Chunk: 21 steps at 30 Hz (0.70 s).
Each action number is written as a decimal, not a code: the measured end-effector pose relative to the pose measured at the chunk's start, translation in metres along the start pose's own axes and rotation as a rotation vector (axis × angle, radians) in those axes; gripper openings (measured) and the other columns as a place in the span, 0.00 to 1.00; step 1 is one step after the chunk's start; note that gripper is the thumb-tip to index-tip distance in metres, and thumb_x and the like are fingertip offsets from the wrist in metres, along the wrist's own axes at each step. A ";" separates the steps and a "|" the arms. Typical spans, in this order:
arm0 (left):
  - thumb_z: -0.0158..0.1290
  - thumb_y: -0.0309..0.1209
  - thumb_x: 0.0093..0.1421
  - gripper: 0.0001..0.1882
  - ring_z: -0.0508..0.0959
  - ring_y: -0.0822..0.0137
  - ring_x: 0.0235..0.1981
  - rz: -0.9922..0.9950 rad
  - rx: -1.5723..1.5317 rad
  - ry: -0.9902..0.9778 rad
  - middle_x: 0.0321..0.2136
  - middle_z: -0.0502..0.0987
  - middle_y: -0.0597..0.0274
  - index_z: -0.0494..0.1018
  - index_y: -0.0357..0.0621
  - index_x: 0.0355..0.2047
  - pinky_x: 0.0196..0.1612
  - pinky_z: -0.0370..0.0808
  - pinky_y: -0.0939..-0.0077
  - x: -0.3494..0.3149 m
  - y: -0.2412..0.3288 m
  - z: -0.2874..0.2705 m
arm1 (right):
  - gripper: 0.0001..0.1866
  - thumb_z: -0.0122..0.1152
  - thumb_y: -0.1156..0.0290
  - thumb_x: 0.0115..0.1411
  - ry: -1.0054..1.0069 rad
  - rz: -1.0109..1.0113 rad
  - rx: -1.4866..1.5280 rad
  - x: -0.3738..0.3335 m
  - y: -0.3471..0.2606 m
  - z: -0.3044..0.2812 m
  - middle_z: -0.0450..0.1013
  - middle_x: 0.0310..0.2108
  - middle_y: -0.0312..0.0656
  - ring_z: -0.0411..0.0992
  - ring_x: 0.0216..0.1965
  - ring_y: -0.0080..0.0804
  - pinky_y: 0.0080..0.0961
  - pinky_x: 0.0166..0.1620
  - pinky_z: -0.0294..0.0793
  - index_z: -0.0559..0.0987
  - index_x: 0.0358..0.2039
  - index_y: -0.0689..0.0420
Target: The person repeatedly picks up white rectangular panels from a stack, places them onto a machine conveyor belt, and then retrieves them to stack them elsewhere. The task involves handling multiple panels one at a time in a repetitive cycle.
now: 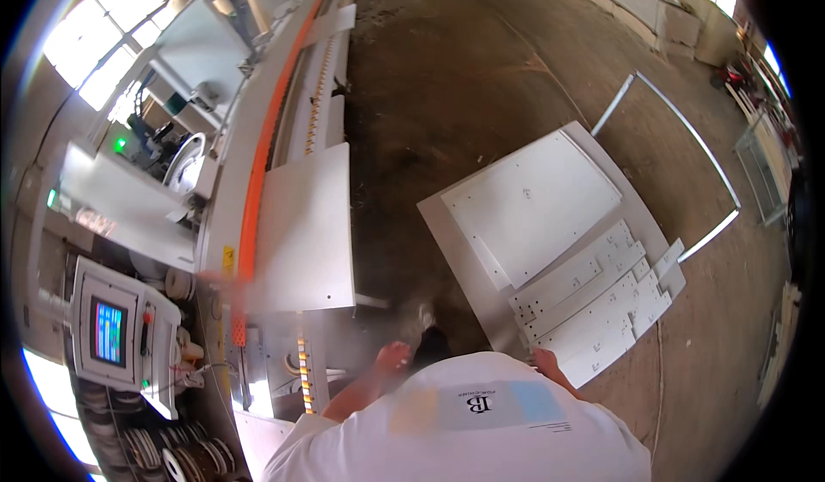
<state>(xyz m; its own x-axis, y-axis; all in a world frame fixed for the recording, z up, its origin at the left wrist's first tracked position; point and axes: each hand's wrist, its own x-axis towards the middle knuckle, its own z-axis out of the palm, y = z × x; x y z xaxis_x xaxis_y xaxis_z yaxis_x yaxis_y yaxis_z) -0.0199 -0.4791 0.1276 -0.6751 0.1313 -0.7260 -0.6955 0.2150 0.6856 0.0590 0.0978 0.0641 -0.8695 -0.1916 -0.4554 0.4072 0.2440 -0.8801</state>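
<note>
My left hand [394,358] hangs low beside the machine, next to the front of my white shirt. Its fingers look loosely curled, but motion blur hides whether they are closed. Just beyond it, a white panel [302,233] lies along the orange-edged machine bed [256,173]. By the near corner of a stack of boards, my right hand [545,362] shows only in part; its fingers are mostly hidden. The narrow white drilled strips [593,297] lie closest to it, and I cannot tell whether it touches them. Larger drilled white panels [531,198] lie farther back on the stack.
At left stands a control box with a lit screen [109,332], above rolls of edging strip [198,460]. A metal frame [687,130] juts out past the stack on the right. Brown floor [455,78] runs between machine and stack. More stacked boards [636,5] stand far right.
</note>
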 end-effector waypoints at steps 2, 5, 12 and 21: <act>0.53 0.39 0.66 0.12 0.80 0.68 0.32 0.079 0.328 -0.044 0.40 0.82 0.64 0.78 0.51 0.45 0.30 0.77 0.72 0.042 0.030 0.002 | 0.23 0.54 0.47 0.65 0.027 0.166 -0.239 0.020 -0.021 0.018 0.82 0.41 0.48 0.82 0.38 0.40 0.40 0.36 0.78 0.80 0.45 0.54; 0.53 0.40 0.67 0.14 0.79 0.73 0.27 -0.078 0.286 -0.109 0.36 0.82 0.66 0.77 0.48 0.47 0.27 0.74 0.76 0.084 0.117 0.020 | 0.24 0.56 0.46 0.64 0.046 0.090 -0.387 0.020 0.032 0.028 0.82 0.42 0.43 0.81 0.45 0.39 0.40 0.47 0.77 0.82 0.47 0.53; 0.54 0.41 0.67 0.13 0.76 0.73 0.24 -0.161 0.218 -0.301 0.32 0.79 0.64 0.75 0.46 0.44 0.23 0.70 0.75 0.230 0.176 0.004 | 0.21 0.56 0.52 0.67 0.460 0.794 0.438 0.029 -0.141 0.032 0.81 0.36 0.41 0.78 0.32 0.28 0.25 0.33 0.74 0.80 0.44 0.59; 0.54 0.41 0.65 0.15 0.76 0.70 0.17 -0.164 0.245 -0.145 0.19 0.77 0.64 0.73 0.43 0.29 0.21 0.72 0.71 0.453 0.246 0.008 | 0.18 0.55 0.58 0.71 0.519 0.722 0.467 0.112 -0.270 0.075 0.81 0.37 0.40 0.77 0.35 0.23 0.19 0.37 0.74 0.80 0.47 0.60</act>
<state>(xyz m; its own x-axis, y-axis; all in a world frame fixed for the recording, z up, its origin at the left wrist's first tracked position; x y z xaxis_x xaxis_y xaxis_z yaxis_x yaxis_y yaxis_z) -0.4947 -0.3594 -0.0329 -0.5047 0.2088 -0.8377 -0.6999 0.4690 0.5386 -0.1268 -0.0611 0.2408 -0.3399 0.3204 -0.8842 0.8574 -0.2808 -0.4313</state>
